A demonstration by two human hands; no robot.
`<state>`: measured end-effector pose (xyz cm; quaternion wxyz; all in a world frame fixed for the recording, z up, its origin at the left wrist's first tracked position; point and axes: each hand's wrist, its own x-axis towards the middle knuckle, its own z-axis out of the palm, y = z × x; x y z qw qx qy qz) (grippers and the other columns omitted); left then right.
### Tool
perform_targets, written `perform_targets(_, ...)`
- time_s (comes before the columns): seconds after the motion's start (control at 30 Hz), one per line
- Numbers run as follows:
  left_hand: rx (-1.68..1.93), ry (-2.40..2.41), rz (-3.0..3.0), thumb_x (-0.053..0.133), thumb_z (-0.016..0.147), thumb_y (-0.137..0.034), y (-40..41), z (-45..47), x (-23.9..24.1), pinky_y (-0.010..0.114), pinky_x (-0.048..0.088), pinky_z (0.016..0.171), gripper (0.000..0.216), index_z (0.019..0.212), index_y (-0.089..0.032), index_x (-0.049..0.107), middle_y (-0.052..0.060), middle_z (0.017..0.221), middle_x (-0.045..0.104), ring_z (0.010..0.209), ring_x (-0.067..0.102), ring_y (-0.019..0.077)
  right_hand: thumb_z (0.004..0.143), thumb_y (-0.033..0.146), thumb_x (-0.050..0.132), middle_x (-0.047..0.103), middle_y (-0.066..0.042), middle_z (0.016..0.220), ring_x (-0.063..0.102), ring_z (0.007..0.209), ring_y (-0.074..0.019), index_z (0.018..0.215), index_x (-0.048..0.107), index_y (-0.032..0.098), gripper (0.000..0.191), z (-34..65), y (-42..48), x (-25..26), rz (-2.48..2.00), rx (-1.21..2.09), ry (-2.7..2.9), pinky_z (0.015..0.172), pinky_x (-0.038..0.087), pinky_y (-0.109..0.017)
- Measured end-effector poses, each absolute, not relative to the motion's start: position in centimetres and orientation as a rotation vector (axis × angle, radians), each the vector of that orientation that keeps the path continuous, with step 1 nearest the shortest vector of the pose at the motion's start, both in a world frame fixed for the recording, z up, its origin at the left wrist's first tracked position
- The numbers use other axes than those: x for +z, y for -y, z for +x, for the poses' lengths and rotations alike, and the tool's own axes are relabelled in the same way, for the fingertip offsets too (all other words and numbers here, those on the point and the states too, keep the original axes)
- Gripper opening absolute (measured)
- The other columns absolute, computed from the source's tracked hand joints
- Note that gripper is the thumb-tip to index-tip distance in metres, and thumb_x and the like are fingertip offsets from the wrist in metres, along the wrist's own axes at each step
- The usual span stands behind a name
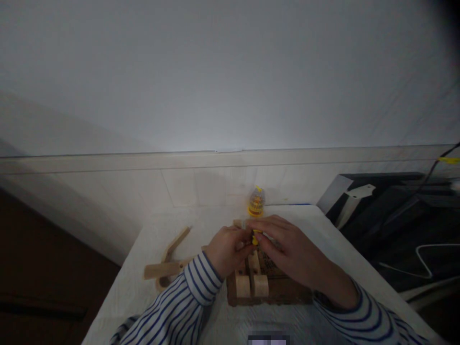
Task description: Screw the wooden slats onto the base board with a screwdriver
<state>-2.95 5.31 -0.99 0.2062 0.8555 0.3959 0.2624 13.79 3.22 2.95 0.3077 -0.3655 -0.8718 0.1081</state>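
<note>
The right hand has its thumb and pointing finger close together, pinching a little yellow thing. The yellow thing sits right at the fingertips, between the two hands. The left hand has its fingers bent, and its thumb and pointing finger come up to the other side of the yellow thing. I cannot tell if they pinch it too or only touch near it.

Just below the fingers are wood blocks, on top of a flat brown thing. Past the fingertips, near the wall, stands a see-through jar with a yellow bottom. Left of the left fingers, wood sticks lie across each other on the white table.
</note>
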Motion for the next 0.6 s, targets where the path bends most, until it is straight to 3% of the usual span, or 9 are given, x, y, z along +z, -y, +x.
perform_targets(0.6, 0.723, -1.047, 2.346, 0.052, 0.077, -0.018, -5.32, -3.0, -1.19, 0.028, 0.044, 0.074, 0.012, 0.084, -0.017, 0.062, 0.004, 0.082, 0.064, 0.078, 0.058, 0.0175, 0.085, 0.017, 0.043, 0.061, -0.004, 0.104, 0.051, 0.098, -0.0167, 0.111, 0.052, 0.023, 0.029, 13.64, -3.27, 2.83, -0.975, 0.229, 2.283, 0.085, 0.041, -0.038)
